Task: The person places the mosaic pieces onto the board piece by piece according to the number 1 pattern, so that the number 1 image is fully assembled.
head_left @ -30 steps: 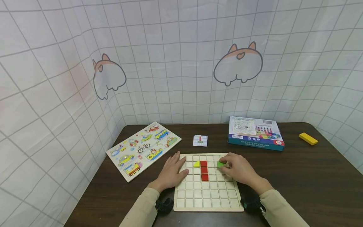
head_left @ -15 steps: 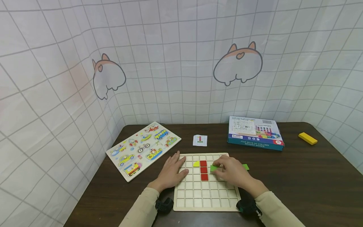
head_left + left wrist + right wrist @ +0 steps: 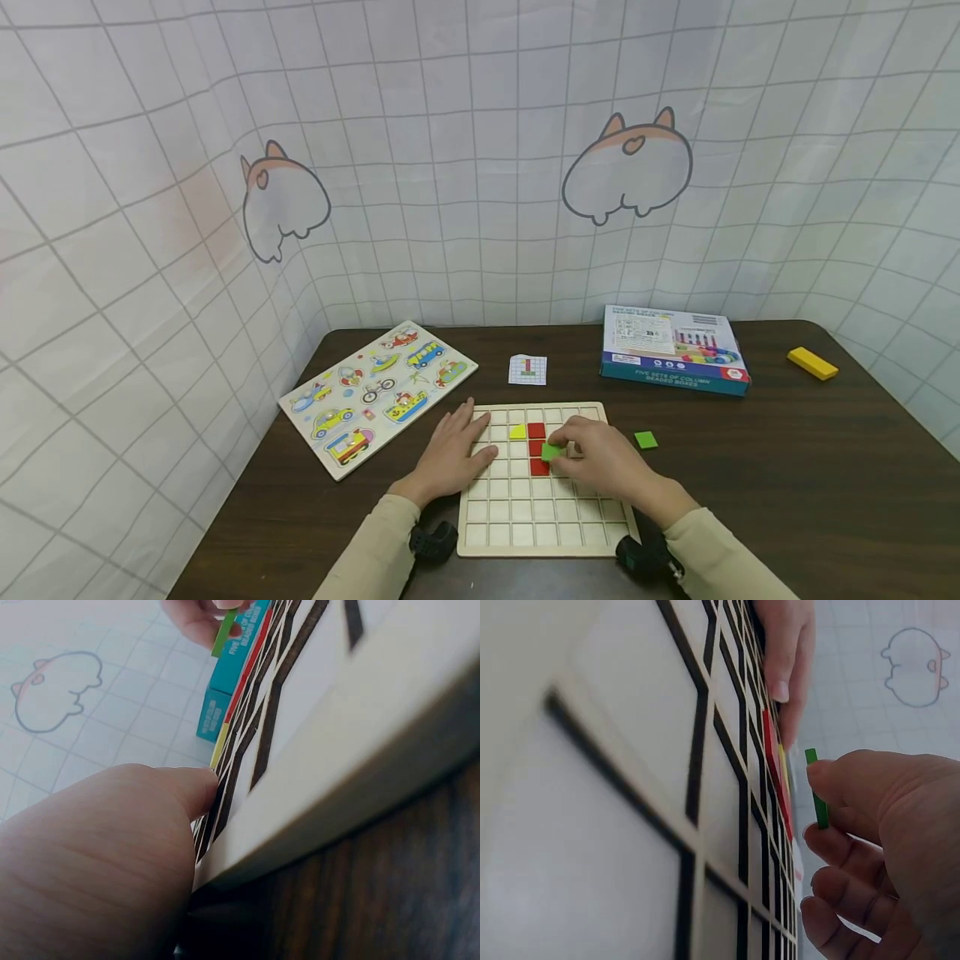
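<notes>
A pale wooden grid board (image 3: pixel 543 550) lies in front of me in the head view. In its upper cells sit a yellow tile (image 3: pixel 517 432) and a column of three red tiles (image 3: pixel 536 430). My right hand (image 3: pixel 607 458) pinches a green square tile (image 3: pixel 551 452) between thumb and fingers, just above the board beside the red column. In the right wrist view, that green tile (image 3: pixel 817 787) is edge-on and apart from the board. My left hand (image 3: pixel 450 457) rests on the board's left edge with fingers spread. A second green tile (image 3: pixel 646 440) lies on the table right of the board.
A small pattern card (image 3: pixel 528 370) lies behind the board. To the left is a vehicle picture puzzle board (image 3: pixel 378 392). A blue and white box (image 3: pixel 675 350) stands at the back right, with a yellow block (image 3: pixel 813 363) farther right on the dark table (image 3: pixel 757 483).
My right hand has carried its green tile leftward over the board to the red column. The second green tile, formerly behind that hand, now shows fully. My left hand has stayed put.
</notes>
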Demonstrator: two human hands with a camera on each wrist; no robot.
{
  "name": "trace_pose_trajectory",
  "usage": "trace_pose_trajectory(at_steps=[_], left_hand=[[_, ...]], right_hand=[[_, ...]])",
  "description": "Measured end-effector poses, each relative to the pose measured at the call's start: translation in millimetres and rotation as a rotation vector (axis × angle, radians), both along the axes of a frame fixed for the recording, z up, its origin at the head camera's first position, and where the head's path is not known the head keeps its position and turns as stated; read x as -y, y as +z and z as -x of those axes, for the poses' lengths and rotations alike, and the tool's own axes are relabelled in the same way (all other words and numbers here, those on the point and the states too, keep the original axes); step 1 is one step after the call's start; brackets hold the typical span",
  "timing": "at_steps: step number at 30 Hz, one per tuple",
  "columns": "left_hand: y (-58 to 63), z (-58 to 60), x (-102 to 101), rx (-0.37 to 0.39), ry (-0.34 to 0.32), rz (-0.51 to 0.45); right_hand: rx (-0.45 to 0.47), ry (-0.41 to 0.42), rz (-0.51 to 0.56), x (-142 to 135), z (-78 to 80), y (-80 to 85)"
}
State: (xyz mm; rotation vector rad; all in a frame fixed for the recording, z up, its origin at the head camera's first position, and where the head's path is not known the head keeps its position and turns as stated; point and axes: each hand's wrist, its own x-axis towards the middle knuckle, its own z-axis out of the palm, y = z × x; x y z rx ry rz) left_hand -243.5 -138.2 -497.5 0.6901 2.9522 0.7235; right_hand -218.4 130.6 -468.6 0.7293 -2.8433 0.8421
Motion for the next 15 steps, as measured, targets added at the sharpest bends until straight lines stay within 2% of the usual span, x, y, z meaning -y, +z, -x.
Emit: trace_pose_trajectory(at_steps=[8, 15], left_hand=[[-0.5, 0.6, -1, -0.005, 0.002, 0.005], [-2.0, 1.3, 0, -0.011, 0.003, 0.015]], right_hand=[[-0.059, 0.106, -0.014, 11, -7.3, -2.2], [-0.014, 0.139, -0.034, 22, -14.4, -0.2]])
